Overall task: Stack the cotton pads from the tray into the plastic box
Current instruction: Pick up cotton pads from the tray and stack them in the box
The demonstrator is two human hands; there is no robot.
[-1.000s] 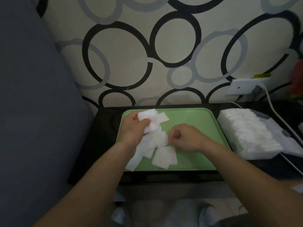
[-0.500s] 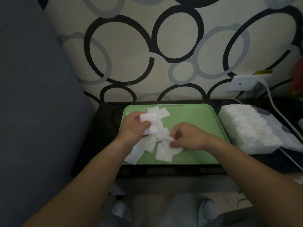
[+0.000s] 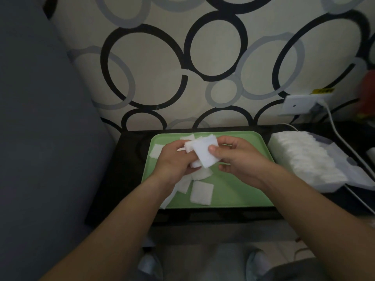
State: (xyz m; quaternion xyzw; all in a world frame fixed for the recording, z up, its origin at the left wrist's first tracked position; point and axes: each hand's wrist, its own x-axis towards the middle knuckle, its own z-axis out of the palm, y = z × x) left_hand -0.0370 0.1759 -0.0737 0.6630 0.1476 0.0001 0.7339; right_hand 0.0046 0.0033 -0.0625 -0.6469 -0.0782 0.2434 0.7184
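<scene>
Cotton stack [image 3: 205, 155], one, between left hand [image 3: 172, 165], right hand [image 3: 241, 161].

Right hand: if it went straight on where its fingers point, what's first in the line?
Right hand, pinching a cotton pad, points left toward the left hand. First contact: probably the stack of pads that hand holds; depth unclear.

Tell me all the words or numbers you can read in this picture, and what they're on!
No text here can be read.
The yellow sticker above the wall socket: it has dark marks, but they are too blurred to read.
The cotton pads, the green tray and the plastic box: no writing shows on them.
</scene>
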